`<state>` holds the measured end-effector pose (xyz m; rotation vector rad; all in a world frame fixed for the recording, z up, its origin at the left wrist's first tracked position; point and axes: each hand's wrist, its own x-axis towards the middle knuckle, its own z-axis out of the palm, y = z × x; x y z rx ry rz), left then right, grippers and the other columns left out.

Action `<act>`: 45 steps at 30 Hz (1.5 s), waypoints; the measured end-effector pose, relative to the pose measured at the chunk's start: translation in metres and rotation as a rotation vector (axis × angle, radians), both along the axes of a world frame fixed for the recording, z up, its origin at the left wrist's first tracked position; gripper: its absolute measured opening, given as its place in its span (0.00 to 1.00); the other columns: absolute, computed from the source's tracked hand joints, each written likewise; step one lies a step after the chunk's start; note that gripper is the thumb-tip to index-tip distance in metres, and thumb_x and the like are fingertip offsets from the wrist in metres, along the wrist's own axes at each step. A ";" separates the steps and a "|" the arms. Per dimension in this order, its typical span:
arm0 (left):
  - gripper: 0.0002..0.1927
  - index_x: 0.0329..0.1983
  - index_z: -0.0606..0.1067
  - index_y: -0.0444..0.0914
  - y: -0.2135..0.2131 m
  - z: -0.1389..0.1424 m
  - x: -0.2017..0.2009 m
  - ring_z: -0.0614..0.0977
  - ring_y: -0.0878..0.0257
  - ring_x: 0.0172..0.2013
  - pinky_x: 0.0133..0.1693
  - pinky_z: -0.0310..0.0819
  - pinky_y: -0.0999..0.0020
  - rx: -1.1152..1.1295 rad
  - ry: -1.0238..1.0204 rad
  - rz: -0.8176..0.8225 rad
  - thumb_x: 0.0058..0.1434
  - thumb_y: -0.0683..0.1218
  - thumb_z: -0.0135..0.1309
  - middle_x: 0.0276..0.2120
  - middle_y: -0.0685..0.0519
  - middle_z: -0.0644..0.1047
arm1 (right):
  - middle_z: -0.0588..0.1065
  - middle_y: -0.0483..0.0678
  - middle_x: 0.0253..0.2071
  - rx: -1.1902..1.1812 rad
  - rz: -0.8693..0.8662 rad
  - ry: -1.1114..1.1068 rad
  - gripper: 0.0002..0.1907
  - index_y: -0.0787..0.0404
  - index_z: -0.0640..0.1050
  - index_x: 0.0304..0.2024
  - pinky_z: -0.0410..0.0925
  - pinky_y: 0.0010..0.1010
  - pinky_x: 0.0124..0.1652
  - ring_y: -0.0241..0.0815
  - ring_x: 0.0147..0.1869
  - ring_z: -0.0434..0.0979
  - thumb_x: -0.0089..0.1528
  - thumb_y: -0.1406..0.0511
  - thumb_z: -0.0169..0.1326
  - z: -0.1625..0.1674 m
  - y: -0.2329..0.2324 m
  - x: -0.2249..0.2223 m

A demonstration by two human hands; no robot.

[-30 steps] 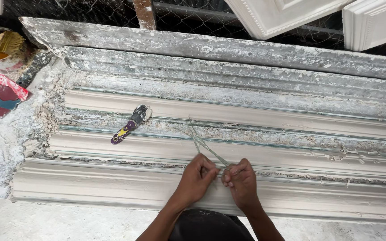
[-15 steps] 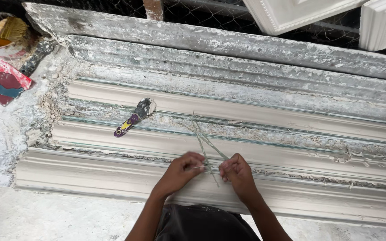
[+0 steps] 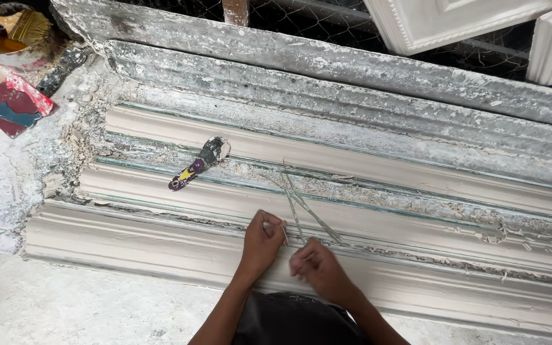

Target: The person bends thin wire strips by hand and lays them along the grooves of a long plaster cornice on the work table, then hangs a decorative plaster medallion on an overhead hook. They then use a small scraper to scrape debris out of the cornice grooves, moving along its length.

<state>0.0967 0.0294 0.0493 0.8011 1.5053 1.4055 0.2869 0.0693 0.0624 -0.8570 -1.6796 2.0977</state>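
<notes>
Between both grips, thin strands [image 3: 301, 207].

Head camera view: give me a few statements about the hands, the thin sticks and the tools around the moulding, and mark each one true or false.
1. Both hands are on the thin sticks over the long grey moulding. True: the left hand and right hand pinch their near ends.
2. The putty knife is in the right hand. False: it lies alone on the moulding, left of the hands.
3. A paintbrush sits at the top left corner. True.
4. The sticks lie flat in one neat parallel bundle. False: they cross and fan out away from the hands.
5. The white panels lie under the hands. False: they are at the top right, beyond the moulding.
</notes>
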 end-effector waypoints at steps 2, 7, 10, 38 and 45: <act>0.08 0.43 0.70 0.36 0.003 -0.007 -0.002 0.71 0.72 0.28 0.30 0.69 0.75 0.017 0.114 0.111 0.63 0.37 0.55 0.32 0.54 0.73 | 0.76 0.46 0.35 -0.011 0.002 -0.040 0.08 0.59 0.69 0.39 0.72 0.28 0.38 0.34 0.39 0.77 0.69 0.63 0.53 0.003 -0.001 -0.001; 0.07 0.40 0.76 0.35 -0.009 0.004 -0.033 0.71 0.71 0.32 0.35 0.67 0.73 0.041 0.078 -0.277 0.59 0.37 0.60 0.35 0.56 0.76 | 0.77 0.48 0.34 0.024 -0.109 -0.087 0.06 0.60 0.71 0.40 0.72 0.31 0.39 0.36 0.37 0.77 0.67 0.65 0.53 0.000 0.024 0.010; 0.05 0.39 0.77 0.34 -0.024 0.016 -0.053 0.72 0.70 0.36 0.39 0.69 0.70 -0.041 -0.095 -0.572 0.68 0.42 0.59 0.36 0.56 0.75 | 0.78 0.50 0.35 -0.078 -0.213 -0.082 0.06 0.61 0.71 0.41 0.72 0.32 0.44 0.38 0.40 0.77 0.68 0.65 0.52 -0.006 0.039 0.017; 0.24 0.63 0.64 0.39 -0.007 0.009 -0.005 0.81 0.60 0.39 0.43 0.77 0.63 -0.176 -0.823 0.004 0.71 0.56 0.36 0.38 0.50 0.80 | 0.77 0.48 0.44 -0.037 0.205 -0.116 0.09 0.67 0.80 0.45 0.71 0.31 0.53 0.38 0.49 0.78 0.68 0.67 0.54 -0.023 0.017 0.013; 0.21 0.60 0.65 0.36 0.004 0.039 0.001 0.62 0.70 0.19 0.23 0.63 0.71 0.050 -0.997 0.053 0.77 0.56 0.38 0.22 0.58 0.60 | 0.75 0.45 0.43 -0.399 -0.364 0.245 0.15 0.66 0.75 0.41 0.68 0.30 0.49 0.36 0.44 0.72 0.72 0.61 0.43 -0.012 0.012 0.008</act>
